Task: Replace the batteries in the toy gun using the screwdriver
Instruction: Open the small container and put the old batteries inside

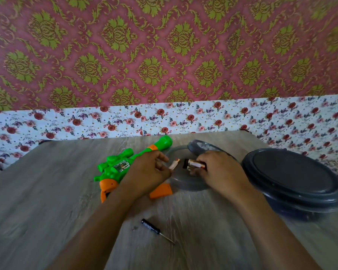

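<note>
The toy gun lies left of the grey tray, partly hidden by the left hand, which pinches a blurred battery. Over the tray, the right hand grips batteries; count unclear. The screwdriver lies nearer than the tray.

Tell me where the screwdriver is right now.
In the head view the screwdriver lies untouched on the table, near the front edge between the two forearms, with a small screw just to its left and the toy gun farther back.
</note>
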